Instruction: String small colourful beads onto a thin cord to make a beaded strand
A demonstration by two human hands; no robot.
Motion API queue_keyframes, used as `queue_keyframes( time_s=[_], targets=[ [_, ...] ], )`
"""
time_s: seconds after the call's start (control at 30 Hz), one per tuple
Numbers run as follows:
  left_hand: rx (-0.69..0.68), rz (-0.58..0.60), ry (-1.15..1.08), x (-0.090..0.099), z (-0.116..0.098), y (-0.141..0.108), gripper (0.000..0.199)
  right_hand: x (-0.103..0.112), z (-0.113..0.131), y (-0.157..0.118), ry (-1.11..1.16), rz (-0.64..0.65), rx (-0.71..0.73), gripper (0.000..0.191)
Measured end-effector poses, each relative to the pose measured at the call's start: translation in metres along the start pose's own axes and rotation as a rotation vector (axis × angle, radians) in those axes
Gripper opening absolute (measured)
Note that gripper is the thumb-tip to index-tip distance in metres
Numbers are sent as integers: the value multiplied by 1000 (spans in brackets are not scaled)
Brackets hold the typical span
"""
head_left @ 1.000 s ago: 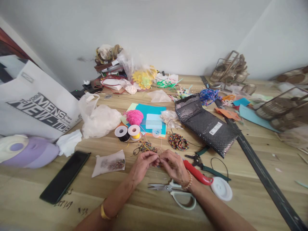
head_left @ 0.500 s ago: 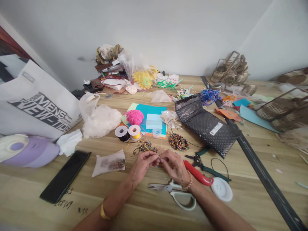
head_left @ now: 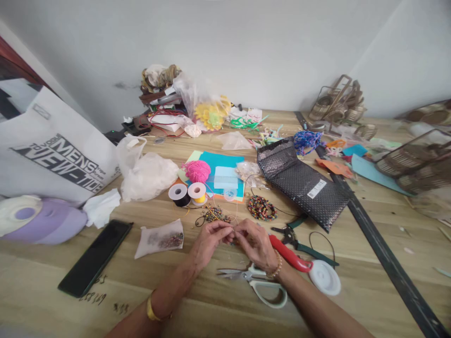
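My left hand (head_left: 211, 239) and my right hand (head_left: 256, 239) meet above the table, thumbs and forefingers pinched on a thin, pale elastic cord (head_left: 237, 212). The cord loops up from the fingertips; any bead between them is too small to make out. Just beyond lie loose dark beads (head_left: 213, 214) and a coil of colourful strung beads (head_left: 261, 208). Scissors (head_left: 262, 286) with pale handles lie below my right wrist. To its right are a red-handled tool (head_left: 291, 254), dark green pliers (head_left: 310, 249) and a white spool (head_left: 324, 277).
Left of my hands lie a small pouch of beads (head_left: 160, 238) and a black phone (head_left: 96, 258). Behind stand a black thread spool (head_left: 179, 195), a yellow one (head_left: 198, 193) and pink yarn (head_left: 198, 172). A black bubble mailer (head_left: 303, 183) and wicker baskets (head_left: 338, 101) occupy the right.
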State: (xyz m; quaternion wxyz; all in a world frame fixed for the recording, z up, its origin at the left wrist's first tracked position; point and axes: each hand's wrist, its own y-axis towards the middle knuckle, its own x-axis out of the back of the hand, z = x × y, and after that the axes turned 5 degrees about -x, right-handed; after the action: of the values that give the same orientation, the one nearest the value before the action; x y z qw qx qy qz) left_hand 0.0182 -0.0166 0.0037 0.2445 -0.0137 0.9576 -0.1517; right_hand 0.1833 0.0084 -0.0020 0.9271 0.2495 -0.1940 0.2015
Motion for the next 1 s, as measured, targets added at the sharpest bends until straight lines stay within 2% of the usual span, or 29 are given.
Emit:
queue_keyframes(
  time_s=[0.8, 1.0],
  targets=[
    [-18, -10, 4, -2, 1, 0, 28, -2, -4, -1, -30, -19, 4, 9],
    [-48, -12, 75, -1, 3, 0, 27, -3, -4, -1, -11, -7, 19, 9]
  ],
)
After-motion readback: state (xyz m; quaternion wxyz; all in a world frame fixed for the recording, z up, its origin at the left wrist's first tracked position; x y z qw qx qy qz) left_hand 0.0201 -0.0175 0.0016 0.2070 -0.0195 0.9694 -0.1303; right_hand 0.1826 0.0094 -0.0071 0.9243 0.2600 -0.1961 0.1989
